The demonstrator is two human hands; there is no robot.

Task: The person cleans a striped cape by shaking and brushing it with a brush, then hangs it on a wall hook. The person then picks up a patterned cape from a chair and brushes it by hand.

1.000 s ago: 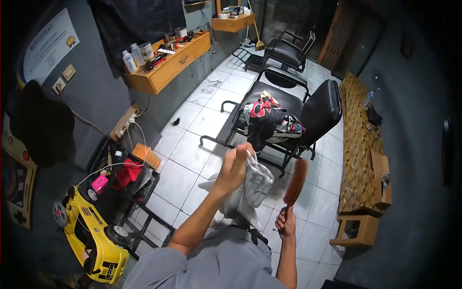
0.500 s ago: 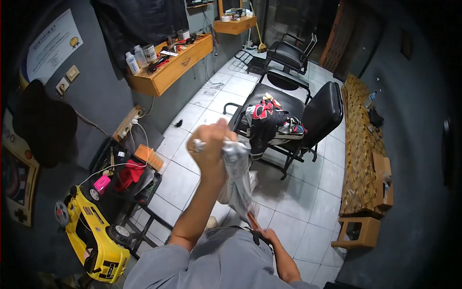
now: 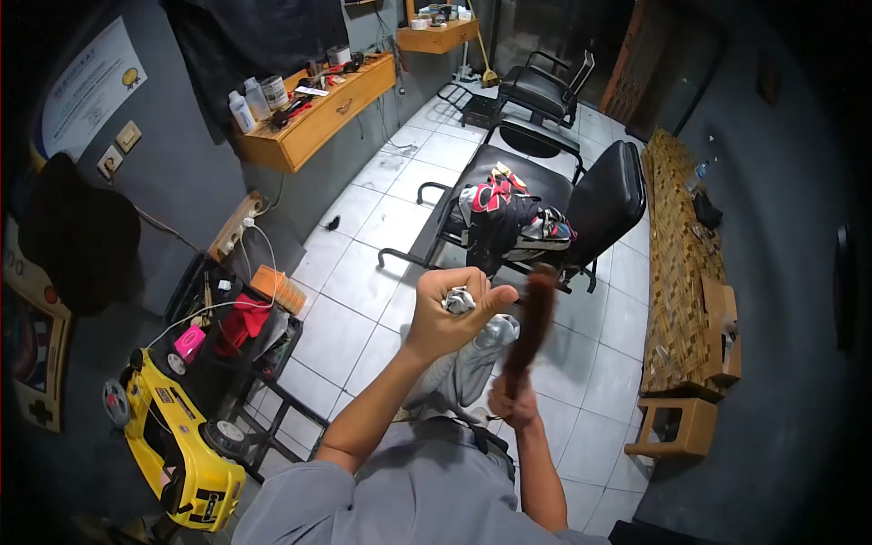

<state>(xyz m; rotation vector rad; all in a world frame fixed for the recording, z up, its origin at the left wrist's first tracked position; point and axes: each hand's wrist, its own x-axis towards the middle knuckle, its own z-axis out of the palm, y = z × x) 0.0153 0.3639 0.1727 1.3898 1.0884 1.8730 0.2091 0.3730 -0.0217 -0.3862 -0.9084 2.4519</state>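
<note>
My left hand [image 3: 450, 318] is closed round a bunched end of a light grey cloth [image 3: 463, 368], which hangs below it in front of my body. To the right, my right hand [image 3: 515, 402] grips the handle of a brown brush [image 3: 533, 327]. The brush stands upright, smeared by motion, with its head just right of the cloth. Beyond both hands, a patterned black, red and white garment [image 3: 500, 213] lies on the seat of a black barber chair [image 3: 610, 204].
A wooden wall shelf [image 3: 313, 123] with bottles and tools is at the upper left. A yellow toy car [image 3: 186, 445] and a black cart [image 3: 282, 350] stand at the lower left. On the right are a woven-topped bench [image 3: 677, 300] and a brown stool [image 3: 677, 427].
The brush has swung from low beside the cloth up and to the right. My left hand has moved right and slightly down, still holding the cloth.
</note>
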